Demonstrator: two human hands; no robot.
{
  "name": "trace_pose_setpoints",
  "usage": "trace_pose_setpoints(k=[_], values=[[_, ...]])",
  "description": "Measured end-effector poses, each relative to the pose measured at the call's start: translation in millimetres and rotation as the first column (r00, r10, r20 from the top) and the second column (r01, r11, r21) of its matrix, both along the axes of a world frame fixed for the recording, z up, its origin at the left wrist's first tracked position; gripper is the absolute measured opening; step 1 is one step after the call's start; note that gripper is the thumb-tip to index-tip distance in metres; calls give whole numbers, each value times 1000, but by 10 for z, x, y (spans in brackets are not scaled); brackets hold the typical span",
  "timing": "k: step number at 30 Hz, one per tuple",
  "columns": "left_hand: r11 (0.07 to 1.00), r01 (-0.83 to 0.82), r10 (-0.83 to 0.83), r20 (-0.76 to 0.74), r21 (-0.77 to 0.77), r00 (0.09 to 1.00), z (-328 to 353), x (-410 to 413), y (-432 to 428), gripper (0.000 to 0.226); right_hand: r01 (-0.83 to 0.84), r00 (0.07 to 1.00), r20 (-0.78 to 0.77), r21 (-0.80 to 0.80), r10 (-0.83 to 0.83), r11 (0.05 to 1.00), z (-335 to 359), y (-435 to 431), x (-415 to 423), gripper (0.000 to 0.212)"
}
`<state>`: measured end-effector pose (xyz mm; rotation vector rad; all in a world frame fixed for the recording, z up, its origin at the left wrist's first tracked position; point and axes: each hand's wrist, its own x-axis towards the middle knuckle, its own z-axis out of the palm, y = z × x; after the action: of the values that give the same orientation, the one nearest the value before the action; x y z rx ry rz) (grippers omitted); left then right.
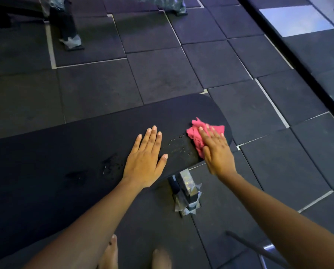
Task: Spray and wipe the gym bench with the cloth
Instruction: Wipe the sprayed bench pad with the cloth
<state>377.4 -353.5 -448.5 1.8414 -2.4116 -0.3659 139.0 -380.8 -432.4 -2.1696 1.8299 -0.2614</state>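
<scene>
The black padded gym bench runs from the left edge to a rounded end at right of centre. Spray droplets bead on the pad between my hands, and wet patches show further left. My left hand lies flat on the pad with fingers spread, holding nothing. My right hand presses flat on a crumpled pink cloth near the bench's rounded end. No spray bottle is in view.
A bench leg with a plastic-wrapped foot stands below the pad. My bare feet are at the bottom. A dark bar lies at lower right. Other wrapped equipment legs stand at the far left on dark rubber floor tiles.
</scene>
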Motion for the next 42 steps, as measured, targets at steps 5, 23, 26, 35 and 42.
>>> trace_pose_setpoints(k=[5,23,26,35,42], values=[[1000,0,-1,5,17,1000,25,23,45,66,181,982,51,-41,-179,983,-32,89,592,59],[999,-5,6,-23,46,1000,136,788,684,58,134,991,8,14,-134,991,8,103,1025,63],[998,14,-12,-28,62,1000,124,803,695,60,-263,965,-2,-31,263,964,24,237,938,55],[1000,-2,3,-55,27,998,92,807,726,58,-137,990,14,-92,139,986,-80,299,1167,54],[999,-54,53,-172,-1,984,98,827,749,52,-142,988,51,-105,148,984,-84,410,1139,58]])
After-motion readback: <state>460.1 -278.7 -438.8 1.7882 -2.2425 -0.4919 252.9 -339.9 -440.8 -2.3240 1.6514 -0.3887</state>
